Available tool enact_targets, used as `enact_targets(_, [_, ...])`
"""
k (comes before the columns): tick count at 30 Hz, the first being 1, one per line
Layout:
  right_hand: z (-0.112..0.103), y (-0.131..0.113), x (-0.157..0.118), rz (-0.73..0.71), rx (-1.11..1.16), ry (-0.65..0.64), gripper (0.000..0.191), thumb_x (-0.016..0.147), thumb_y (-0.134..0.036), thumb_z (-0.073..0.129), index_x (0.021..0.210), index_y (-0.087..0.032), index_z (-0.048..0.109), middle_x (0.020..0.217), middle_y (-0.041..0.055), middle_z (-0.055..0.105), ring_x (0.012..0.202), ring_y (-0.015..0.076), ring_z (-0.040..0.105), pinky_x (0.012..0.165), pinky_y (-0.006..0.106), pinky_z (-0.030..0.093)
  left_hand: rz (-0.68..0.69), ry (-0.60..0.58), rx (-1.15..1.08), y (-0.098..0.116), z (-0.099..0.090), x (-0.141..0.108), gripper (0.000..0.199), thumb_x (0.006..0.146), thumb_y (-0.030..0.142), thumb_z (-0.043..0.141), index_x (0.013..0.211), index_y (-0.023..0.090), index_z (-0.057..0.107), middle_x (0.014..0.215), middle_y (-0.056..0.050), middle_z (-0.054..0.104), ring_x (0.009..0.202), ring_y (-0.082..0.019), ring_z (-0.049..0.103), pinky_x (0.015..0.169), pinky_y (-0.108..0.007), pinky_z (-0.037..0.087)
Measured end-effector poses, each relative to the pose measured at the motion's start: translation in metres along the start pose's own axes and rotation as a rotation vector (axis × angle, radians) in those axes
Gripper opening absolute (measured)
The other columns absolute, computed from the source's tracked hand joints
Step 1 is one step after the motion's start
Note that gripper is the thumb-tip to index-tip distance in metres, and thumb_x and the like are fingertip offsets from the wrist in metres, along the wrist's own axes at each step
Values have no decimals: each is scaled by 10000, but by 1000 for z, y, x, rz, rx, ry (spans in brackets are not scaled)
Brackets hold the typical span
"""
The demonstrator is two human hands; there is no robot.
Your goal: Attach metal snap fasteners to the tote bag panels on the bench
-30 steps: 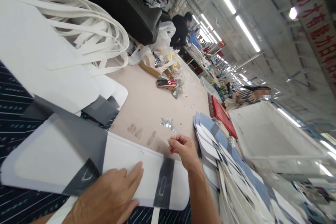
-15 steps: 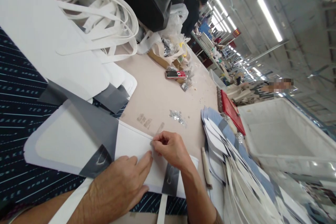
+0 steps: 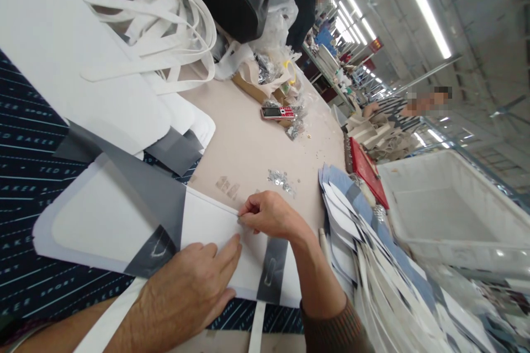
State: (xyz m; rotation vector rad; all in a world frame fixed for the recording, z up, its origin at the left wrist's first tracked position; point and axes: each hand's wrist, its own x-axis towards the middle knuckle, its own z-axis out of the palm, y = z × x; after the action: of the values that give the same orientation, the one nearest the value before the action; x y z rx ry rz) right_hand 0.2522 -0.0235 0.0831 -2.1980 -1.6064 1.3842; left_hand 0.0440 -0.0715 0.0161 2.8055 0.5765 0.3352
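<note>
A white panel [image 3: 211, 219] with grey bands and white straps lies across dark printed fabric [image 3: 28, 171]. My left hand [image 3: 199, 281] rests on the panel, fingers stretched out and pressing down, nothing held. A strap [image 3: 110, 317] passes over my left wrist. At the panel's upper edge my right hand [image 3: 271, 215] has thumb and forefinger pinched together. Whatever sits between those fingertips is too small to make out. One grey band [image 3: 271, 270] with a stitched strap end shows below my right hand. Small metal pieces [image 3: 279, 179] lie in a loose pile beyond the panel.
White panels with looped straps [image 3: 182, 27] are stacked at the left. A red phone [image 3: 277, 113] lies by plastic bags and a cardboard box. More strapped panels [image 3: 348, 220] and a white bin [image 3: 447, 209] stand at the right. Two people are farther back.
My right hand has moved slightly up along the panel's edge, and its sleeve now shows. The left hand stays on the panel. The view has shifted a little.
</note>
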Motion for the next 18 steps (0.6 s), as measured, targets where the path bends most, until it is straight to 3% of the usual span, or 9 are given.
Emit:
enact_targets(6, [-1,18,13,62,304,-95,80,748,-103,711,705,-170,713,550,-73,632,474,94,587,508,217,512,-2,8,12,-2,1,1,484,998,488,634,1346,162,720,1410,-137,729,834,-267,746,673,-438,609])
enact_targets(13, [5,24,10,19,334,-55,77,743,-107,707,700,-171,716,562,-78,633,492,78,568,512,195,491,-3,-24,11,-2,-1,3,488,999,486,633,1355,161,712,1420,-137,721,833,-258,739,679,-431,595])
enact_targets(18, [2,18,10,20,222,-62,86,751,-104,684,712,-167,727,568,-69,639,504,87,585,520,201,505,0,-13,15,-1,1,0,479,1005,489,617,1344,164,712,1425,-130,718,820,-258,729,683,-439,591])
